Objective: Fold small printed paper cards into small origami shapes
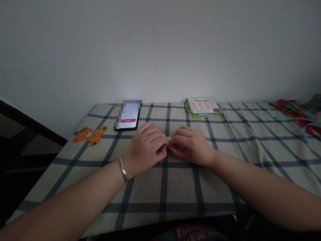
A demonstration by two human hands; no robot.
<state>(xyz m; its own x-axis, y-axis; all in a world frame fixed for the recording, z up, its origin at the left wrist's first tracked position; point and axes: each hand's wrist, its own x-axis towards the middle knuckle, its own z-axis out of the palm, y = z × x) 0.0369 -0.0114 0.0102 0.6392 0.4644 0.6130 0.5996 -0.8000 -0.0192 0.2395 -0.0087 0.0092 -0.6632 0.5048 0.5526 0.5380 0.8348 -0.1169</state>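
Note:
My left hand (147, 147) and my right hand (192, 144) meet over the middle of the table, fingertips almost touching. Between them is a small pale piece (169, 140), mostly covered by the fingers, so its kind cannot be made out. Both hands are closed in a pinch around it, with the left index finger lifted a little apart. A silver bangle (123, 169) circles my left wrist. Just beyond the left hand lies a phone (127, 117) with its screen lit. Past the right hand rests a stack of printed cards (203, 107).
A checked cloth (145, 197) covers the table, creased on the right side. An orange teddy bear picture (90, 135) lies flat at the left. Red, green and teal ribbons (298, 115) are heaped at the far right. A pale wall (160, 50) rises behind the table.

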